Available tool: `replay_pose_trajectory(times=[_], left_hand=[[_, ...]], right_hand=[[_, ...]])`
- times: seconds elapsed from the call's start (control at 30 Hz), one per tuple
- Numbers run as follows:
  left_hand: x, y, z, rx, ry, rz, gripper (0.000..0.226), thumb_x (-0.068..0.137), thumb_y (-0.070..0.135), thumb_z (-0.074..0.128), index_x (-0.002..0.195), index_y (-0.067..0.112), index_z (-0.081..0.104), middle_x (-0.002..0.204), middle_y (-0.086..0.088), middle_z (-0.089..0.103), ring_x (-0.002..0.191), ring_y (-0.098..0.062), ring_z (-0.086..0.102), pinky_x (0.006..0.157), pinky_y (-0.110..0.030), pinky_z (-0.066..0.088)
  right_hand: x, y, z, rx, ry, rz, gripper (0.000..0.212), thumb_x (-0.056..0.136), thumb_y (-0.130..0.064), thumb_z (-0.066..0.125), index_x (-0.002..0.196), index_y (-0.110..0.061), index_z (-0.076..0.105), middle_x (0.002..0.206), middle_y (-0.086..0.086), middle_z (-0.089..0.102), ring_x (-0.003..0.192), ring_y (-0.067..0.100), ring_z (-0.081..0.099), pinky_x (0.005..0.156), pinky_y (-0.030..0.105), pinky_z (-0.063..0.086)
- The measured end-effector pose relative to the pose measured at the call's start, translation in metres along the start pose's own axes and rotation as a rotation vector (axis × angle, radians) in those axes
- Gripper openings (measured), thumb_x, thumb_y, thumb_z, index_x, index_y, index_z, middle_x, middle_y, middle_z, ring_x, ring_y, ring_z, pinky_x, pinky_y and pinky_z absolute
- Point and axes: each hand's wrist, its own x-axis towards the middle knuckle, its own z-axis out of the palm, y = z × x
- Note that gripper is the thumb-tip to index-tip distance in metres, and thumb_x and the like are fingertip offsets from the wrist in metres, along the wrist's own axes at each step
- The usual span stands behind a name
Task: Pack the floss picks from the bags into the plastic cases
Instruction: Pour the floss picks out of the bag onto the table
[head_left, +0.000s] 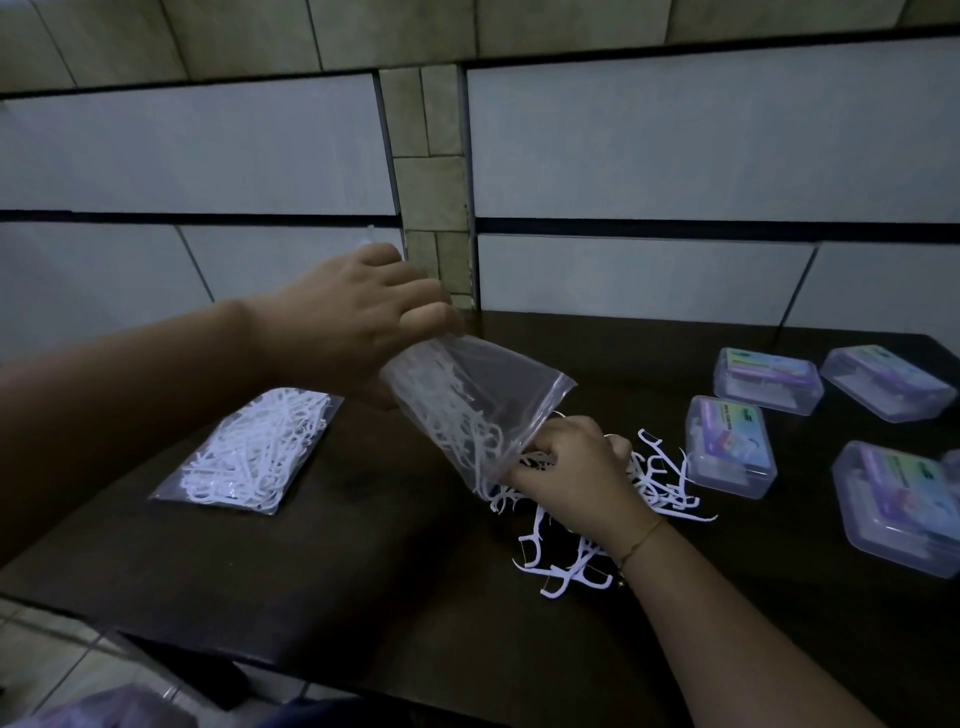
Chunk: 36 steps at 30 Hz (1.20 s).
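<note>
My left hand (358, 322) grips the closed end of a clear plastic bag (488, 400), held tilted with its mouth down over the dark table (363, 571). White floss picks fill the bag and spill from its mouth. My right hand (566, 473) is at the bag's mouth, fingers curled among the picks there. A loose pile of floss picks (660, 483) lies on the table under and around that hand. A second, flat bag of picks (254, 452) lies to the left. Several closed plastic cases sit at the right, the nearest to the pile being one case (727, 447).
A tiled wall (675, 156) rises right behind the table. The table's front edge runs along the lower left, with floor tiles (47, 660) beyond it. More cases (769, 379), (893, 384), (904, 509) stand near the right edge.
</note>
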Motion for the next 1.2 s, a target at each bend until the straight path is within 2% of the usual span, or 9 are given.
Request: replay_pose_trajectory(times=[0.17, 0.37, 0.63, 0.7, 0.83, 0.9, 1.0, 1.1, 1.2], left_hand=[[0.006, -0.002, -0.005, 0.065, -0.024, 0.026, 0.068, 0.071, 0.059, 0.062, 0.121, 0.014, 0.048, 0.108, -0.012, 0.061, 0.09, -0.03, 0.059, 0.078, -0.041, 0.044], [0.006, 0.0, -0.008, 0.084, -0.02, 0.011, 0.071, 0.063, 0.053, 0.073, 0.117, 0.011, 0.053, 0.104, -0.012, 0.063, 0.088, -0.03, 0.06, 0.078, -0.04, 0.045], [0.004, -0.004, -0.011, 0.084, 0.01, -0.06, 0.066, 0.075, 0.063, 0.051, 0.12, 0.014, 0.051, 0.108, -0.011, 0.061, 0.093, -0.03, 0.057, 0.079, -0.039, 0.039], [0.005, -0.004, -0.013, 0.089, 0.014, -0.059, 0.064, 0.072, 0.057, 0.059, 0.118, 0.013, 0.052, 0.107, -0.012, 0.061, 0.092, -0.031, 0.058, 0.077, -0.04, 0.042], [0.005, -0.002, -0.015, 0.093, -0.011, -0.031, 0.053, 0.067, 0.039, 0.066, 0.113, 0.014, 0.055, 0.103, -0.012, 0.063, 0.09, -0.033, 0.06, 0.077, -0.044, 0.046], [0.003, -0.002, -0.016, 0.098, -0.028, -0.031, 0.05, 0.063, 0.032, 0.07, 0.109, 0.015, 0.058, 0.101, -0.012, 0.064, 0.09, -0.034, 0.061, 0.078, -0.045, 0.046], [0.002, -0.001, -0.016, 0.1, -0.024, -0.045, 0.046, 0.065, 0.033, 0.066, 0.107, 0.014, 0.062, 0.1, -0.012, 0.065, 0.088, -0.034, 0.061, 0.077, -0.044, 0.046], [0.003, -0.001, -0.016, 0.099, -0.023, -0.062, 0.051, 0.065, 0.035, 0.063, 0.11, 0.012, 0.063, 0.102, -0.013, 0.065, 0.09, -0.034, 0.061, 0.077, -0.045, 0.048], [0.005, 0.0, -0.016, 0.094, -0.001, -0.068, 0.056, 0.067, 0.043, 0.06, 0.114, 0.011, 0.062, 0.105, -0.013, 0.064, 0.092, -0.033, 0.061, 0.079, -0.042, 0.046]], right_hand=[[0.0, -0.002, -0.002, 0.03, 0.057, -0.006, 0.023, 0.087, -0.053, 0.051, 0.076, -0.037, 0.063, 0.09, -0.027, 0.055, 0.115, 0.0, 0.034, 0.096, 0.036, 0.018], [-0.005, -0.007, -0.01, 0.173, 0.065, 0.081, 0.02, 0.089, -0.051, 0.053, 0.099, -0.036, 0.062, 0.082, -0.031, 0.029, 0.097, -0.002, 0.015, 0.097, 0.031, 0.018], [-0.009, -0.006, -0.01, 0.039, -0.015, -0.001, 0.035, 0.082, -0.061, 0.056, 0.108, -0.041, 0.065, 0.113, -0.026, 0.044, 0.103, -0.006, 0.015, 0.102, 0.037, 0.019], [-0.008, -0.007, -0.01, 0.115, -0.038, 0.023, 0.024, 0.084, -0.055, 0.058, 0.101, -0.041, 0.065, 0.095, -0.032, 0.034, 0.087, -0.01, 0.01, 0.103, 0.037, 0.019], [-0.004, -0.007, -0.008, 0.125, 0.047, -0.023, 0.019, 0.085, -0.037, 0.055, 0.067, -0.035, 0.06, 0.077, -0.022, 0.049, 0.112, 0.007, 0.039, 0.099, 0.043, 0.023], [-0.005, -0.008, -0.011, 0.203, 0.012, 0.074, 0.007, 0.086, -0.035, 0.057, 0.085, -0.04, 0.061, 0.095, -0.024, 0.045, 0.114, 0.008, 0.029, 0.101, 0.039, 0.021], [-0.007, -0.005, -0.01, 0.281, -0.046, 0.163, 0.029, 0.078, -0.052, 0.065, 0.105, -0.047, 0.054, 0.13, -0.008, 0.037, 0.129, 0.023, 0.017, 0.093, 0.036, 0.025], [-0.008, -0.006, -0.008, 0.24, -0.059, 0.182, 0.056, 0.069, -0.063, 0.069, 0.119, -0.044, 0.053, 0.136, -0.007, 0.032, 0.13, 0.024, 0.015, 0.09, 0.036, 0.025], [-0.01, -0.007, -0.009, 0.178, -0.061, 0.155, 0.059, 0.067, -0.065, 0.069, 0.12, -0.046, 0.053, 0.139, -0.007, 0.031, 0.13, 0.025, 0.015, 0.096, 0.037, 0.025]])
